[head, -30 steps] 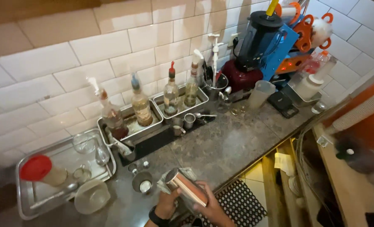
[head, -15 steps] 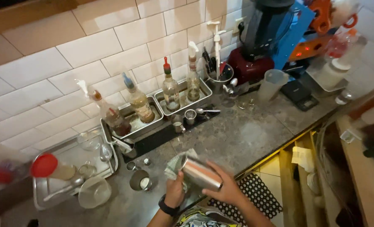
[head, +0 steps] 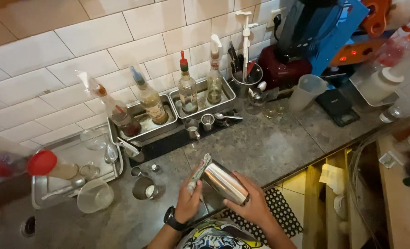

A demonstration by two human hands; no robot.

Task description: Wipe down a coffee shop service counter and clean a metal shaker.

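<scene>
At about nine o'clock of the frame a steel tray sits on the stone counter, holding a red-capped bottle on its side and upturned glasses; a clear plastic cup stands at the tray's near corner; just right of it a small steel jigger stands upright on the counter. Toward twelve o'clock two steel pans hold pourer-topped syrup bottles upright against the white tiles. At six o'clock the left hand, a dark watch on its wrist, is closed around a folded grey cloth and presses it to the upper end of a steel shaker tin; the tin is tilted, its long axis running from ten o'clock down to four o'clock, held above the counter's near edge; the right hand wraps its lower end, fingers curled around the metal. At one o'clock stands a red-based blender, a frosted measuring jug beside it.
</scene>
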